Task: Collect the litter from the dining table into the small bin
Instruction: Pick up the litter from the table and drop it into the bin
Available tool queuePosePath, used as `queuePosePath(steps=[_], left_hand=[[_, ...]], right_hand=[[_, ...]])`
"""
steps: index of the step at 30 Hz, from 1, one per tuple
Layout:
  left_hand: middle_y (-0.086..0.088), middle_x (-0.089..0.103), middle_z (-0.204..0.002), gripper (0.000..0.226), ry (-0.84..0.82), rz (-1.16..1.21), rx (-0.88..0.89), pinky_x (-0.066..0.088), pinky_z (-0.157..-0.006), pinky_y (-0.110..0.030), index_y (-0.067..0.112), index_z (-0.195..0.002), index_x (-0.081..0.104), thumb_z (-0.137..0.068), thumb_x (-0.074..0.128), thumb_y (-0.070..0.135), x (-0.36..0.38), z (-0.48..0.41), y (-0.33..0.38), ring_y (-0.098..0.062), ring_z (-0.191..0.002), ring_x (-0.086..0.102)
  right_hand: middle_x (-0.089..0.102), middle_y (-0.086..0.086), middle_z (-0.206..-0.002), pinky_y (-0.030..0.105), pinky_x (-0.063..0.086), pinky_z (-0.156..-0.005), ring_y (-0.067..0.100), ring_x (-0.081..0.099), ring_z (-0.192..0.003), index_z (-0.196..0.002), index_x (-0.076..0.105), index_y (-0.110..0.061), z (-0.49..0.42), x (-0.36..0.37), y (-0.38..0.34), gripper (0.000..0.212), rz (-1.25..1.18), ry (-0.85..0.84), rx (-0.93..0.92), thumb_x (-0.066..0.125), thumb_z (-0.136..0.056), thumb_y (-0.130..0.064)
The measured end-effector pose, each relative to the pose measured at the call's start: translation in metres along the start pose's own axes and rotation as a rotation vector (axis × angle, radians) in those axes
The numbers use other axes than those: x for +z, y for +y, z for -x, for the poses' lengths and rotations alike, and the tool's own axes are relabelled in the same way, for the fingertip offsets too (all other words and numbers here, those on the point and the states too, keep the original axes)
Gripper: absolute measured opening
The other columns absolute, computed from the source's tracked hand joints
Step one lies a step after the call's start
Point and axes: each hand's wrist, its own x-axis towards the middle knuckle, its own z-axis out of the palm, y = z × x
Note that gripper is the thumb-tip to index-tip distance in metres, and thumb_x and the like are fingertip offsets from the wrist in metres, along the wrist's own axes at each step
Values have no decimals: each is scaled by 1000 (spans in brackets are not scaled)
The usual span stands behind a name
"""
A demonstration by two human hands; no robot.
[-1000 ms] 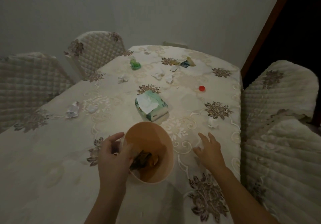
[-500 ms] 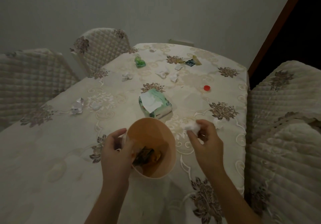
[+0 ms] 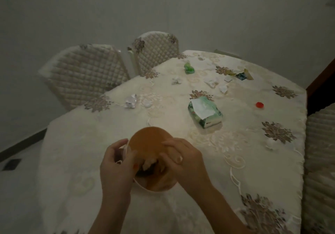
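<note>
Litter was in my right hand (image 3: pixel 183 158): a white crumpled tissue (image 3: pixel 148 163), pinched in the fingers just inside the small orange bin (image 3: pixel 148 141). My left hand (image 3: pixel 116 163) gripped the bin's near rim. The bin stood on the dining table (image 3: pixel 90 143). Farther away lay a tissue pack (image 3: pixel 204 112), a red cap (image 3: pixel 259 104) and a green wrapper (image 3: pixel 189 68).

No legible text, label, brand, number or sign is present. The green-and-white tissue pack (image 3: pixel 204 112) on the desk (image 3: pixel 90 143) carries printed markings on its near end, too small and blurred to read. The dark wrapper (image 3: pixel 241 76) shows no readable print.
</note>
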Motion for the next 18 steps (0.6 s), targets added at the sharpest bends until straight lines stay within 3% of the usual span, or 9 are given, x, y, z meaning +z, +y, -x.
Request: queuePosePath(steps=[3, 6, 13, 15, 18], left_hand=[[-17, 61, -90, 20, 38, 17, -5, 50, -65, -43, 24, -101, 60, -82, 66, 24, -39, -27, 1, -38, -86, 61], [-19, 61, -95, 20, 42, 15, -14, 50, -66, -44, 26, -100, 60, -81, 66, 25, -79, -58, 3, -39, -88, 61], [-20, 61, -98, 15, 20, 13, 8, 52, -68, -45, 35, -89, 60, -81, 66, 24, -150, -136, 13, -39, -91, 62], [-19, 62, -98, 17, 26, 13, 11, 53, -72, -48, 35, -89, 61, -80, 66, 22, -163, -155, 14, -37, -90, 63], [-11, 60, -91, 20, 24, 46, 10, 50, -66, -40, 28, -99, 62, -80, 65, 20, -172, -184, 15, -29, -85, 61]], right_hand=[[66, 1, -93, 1, 37, -77, 0, 53, -88, -97, 65, -12, -9, 19, -4, 19, -15, 170, 94, 65, -78, -17], [63, 4, -104, 17, 37, -85, 16, 56, -100, -106, 61, -12, -18, 45, 1, 28, 94, 233, 250, 68, -78, -10], [57, 17, -122, 44, 41, -99, 34, 49, -115, -122, 50, -7, -30, 116, 4, 62, 373, 57, 354, 77, -68, -22], [54, 15, -127, 46, 38, -102, 32, 45, -120, -126, 46, -11, -34, 135, 5, 69, 428, -10, 399, 76, -66, -29], [50, 12, -132, 44, 33, -103, 30, 42, -123, -129, 42, -13, -45, 159, 8, 73, 472, -65, 425, 73, -68, -38]])
